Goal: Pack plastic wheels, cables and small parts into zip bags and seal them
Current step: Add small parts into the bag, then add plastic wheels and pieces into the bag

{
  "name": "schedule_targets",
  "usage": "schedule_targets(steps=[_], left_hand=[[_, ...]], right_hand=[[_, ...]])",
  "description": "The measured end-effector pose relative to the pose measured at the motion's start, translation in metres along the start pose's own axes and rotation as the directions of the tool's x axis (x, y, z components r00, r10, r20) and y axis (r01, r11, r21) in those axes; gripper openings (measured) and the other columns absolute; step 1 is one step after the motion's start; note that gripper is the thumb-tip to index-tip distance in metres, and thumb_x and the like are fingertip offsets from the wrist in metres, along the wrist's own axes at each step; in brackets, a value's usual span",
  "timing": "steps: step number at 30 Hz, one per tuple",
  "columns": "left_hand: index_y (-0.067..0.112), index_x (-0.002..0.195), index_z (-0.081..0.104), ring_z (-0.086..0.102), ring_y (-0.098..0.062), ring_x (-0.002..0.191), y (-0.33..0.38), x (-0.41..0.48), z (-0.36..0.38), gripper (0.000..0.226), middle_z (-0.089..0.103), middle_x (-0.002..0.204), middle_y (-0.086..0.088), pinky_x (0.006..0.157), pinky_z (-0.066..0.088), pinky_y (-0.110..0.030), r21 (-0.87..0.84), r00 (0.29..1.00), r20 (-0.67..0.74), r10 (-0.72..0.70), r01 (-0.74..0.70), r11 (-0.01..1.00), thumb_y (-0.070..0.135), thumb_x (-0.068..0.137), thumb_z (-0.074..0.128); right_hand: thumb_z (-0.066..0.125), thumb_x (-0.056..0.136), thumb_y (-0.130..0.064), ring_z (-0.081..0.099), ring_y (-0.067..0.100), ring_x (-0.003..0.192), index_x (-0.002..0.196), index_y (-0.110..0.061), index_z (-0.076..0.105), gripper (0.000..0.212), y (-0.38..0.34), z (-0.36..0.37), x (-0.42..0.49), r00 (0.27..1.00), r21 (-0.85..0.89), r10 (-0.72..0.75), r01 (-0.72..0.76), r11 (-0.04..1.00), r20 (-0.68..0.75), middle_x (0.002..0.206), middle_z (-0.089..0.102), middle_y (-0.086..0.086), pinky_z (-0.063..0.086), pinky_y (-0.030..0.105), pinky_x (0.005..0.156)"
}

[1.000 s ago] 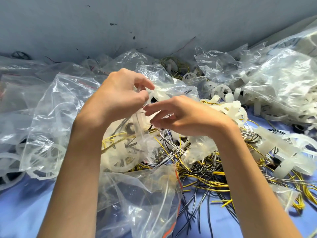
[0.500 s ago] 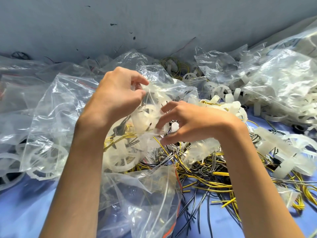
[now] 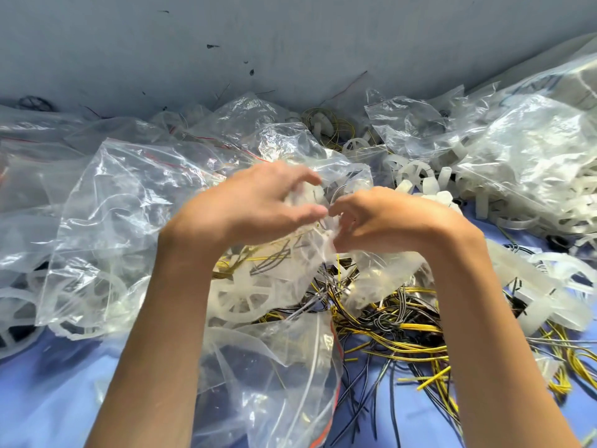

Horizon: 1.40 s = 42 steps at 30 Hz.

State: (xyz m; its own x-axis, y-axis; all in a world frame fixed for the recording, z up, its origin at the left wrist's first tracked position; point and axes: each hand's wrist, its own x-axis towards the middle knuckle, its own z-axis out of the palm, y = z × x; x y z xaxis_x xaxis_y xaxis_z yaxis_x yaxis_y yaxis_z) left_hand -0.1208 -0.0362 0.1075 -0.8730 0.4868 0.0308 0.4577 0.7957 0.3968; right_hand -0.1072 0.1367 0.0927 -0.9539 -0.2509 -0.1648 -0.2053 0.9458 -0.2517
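Left hand [image 3: 255,205] and right hand [image 3: 391,218] both pinch mouth of zip bag [image 3: 281,270], held just over loose cables [image 3: 397,318]. Wheel [image 3: 242,295] and wires inside. Seems closing step. Next: press zip strip together along full width, no wire caught.

Left hand [image 3: 255,205] and right hand [image 3: 391,221] both pinch the zip bag [image 3: 300,270] top; a wheel [image 3: 245,297] and cables [image 3: 268,257] lie inside.
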Motion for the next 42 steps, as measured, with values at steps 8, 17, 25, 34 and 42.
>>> schedule_targets(steps=[8, 17, 25, 34, 42], left_hand=[[0.033, 0.127, 0.052, 0.051, -0.007, 0.088, 0.023, 0.006, 0.019, 0.051, 0.045, 0.125, 0.007, 0.087, 0.042, -0.030, 0.022, 0.981, -0.066, 0.182, -0.181, 0.983, 0.055, 0.083, 0.060], [0.016, 0.079, 0.069, 0.058, -0.021, 0.067, 0.044, 0.008, 0.045, 0.020, 0.063, 0.069, 0.000, 0.053, 0.040, -0.024, 0.224, 0.967, 0.054, 0.249, -0.255, 0.941, 0.034, 0.082, 0.062], [0.011, 0.086, 0.053, 0.067, -0.023, 0.069, 0.034, 0.011, 0.025, 0.019, 0.071, 0.077, -0.002, 0.066, 0.053, -0.038, -0.515, 0.918, -0.395, 0.029, -0.247, 0.821, 0.018, 0.098, 0.041], [0.004, 0.079, 0.051, 0.070, -0.022, 0.064, 0.036, 0.010, 0.012, 0.032, 0.072, 0.071, -0.015, 0.063, 0.058, -0.026, -0.932, 0.944, -0.201, -0.261, -0.267, -0.246, 0.016, 0.103, 0.033], [-0.005, 0.091, 0.055, 0.071, -0.019, 0.071, 0.037, 0.012, 0.013, 0.040, 0.072, 0.074, -0.013, 0.065, 0.057, -0.023, -0.894, 0.952, -0.247, -0.184, -0.297, -0.336, 0.020, 0.105, 0.027]], right_hand=[[0.054, 0.091, -0.030, 0.059, 0.021, 0.100, 0.110, -0.034, 0.064, 0.021, 0.018, -0.014, -0.012, 0.994, 0.033, 0.108, -0.107, 0.994, -0.015, 0.112, 0.065, 0.000, 0.050, 0.036, 0.089], [0.043, 0.094, -0.047, 0.063, 0.016, 0.096, 0.109, -0.029, 0.064, 0.031, 0.033, -0.020, -0.018, 0.991, 0.128, 0.050, -0.034, 0.991, -0.121, 0.103, 0.070, -0.003, 0.050, 0.040, 0.090], [0.032, 0.073, -0.082, 0.060, 0.016, 0.100, 0.122, -0.028, 0.054, 0.077, 0.028, -0.020, -0.017, 0.928, 0.389, -0.002, 0.158, 0.907, -0.373, 0.113, 0.065, 0.000, 0.049, 0.036, 0.085], [0.065, 0.076, -0.036, 0.066, 0.022, 0.085, 0.096, -0.007, 0.059, 0.036, 0.025, -0.018, -0.020, 0.927, 0.636, -0.167, 0.354, 0.685, -0.336, 0.092, 0.069, 0.010, 0.050, 0.051, 0.093], [0.061, 0.078, -0.033, 0.066, 0.028, 0.093, 0.113, -0.010, 0.049, 0.044, 0.023, -0.016, -0.016, 0.917, 0.732, -0.172, 0.391, 0.558, -0.359, 0.101, 0.071, 0.012, 0.053, 0.040, 0.083]])
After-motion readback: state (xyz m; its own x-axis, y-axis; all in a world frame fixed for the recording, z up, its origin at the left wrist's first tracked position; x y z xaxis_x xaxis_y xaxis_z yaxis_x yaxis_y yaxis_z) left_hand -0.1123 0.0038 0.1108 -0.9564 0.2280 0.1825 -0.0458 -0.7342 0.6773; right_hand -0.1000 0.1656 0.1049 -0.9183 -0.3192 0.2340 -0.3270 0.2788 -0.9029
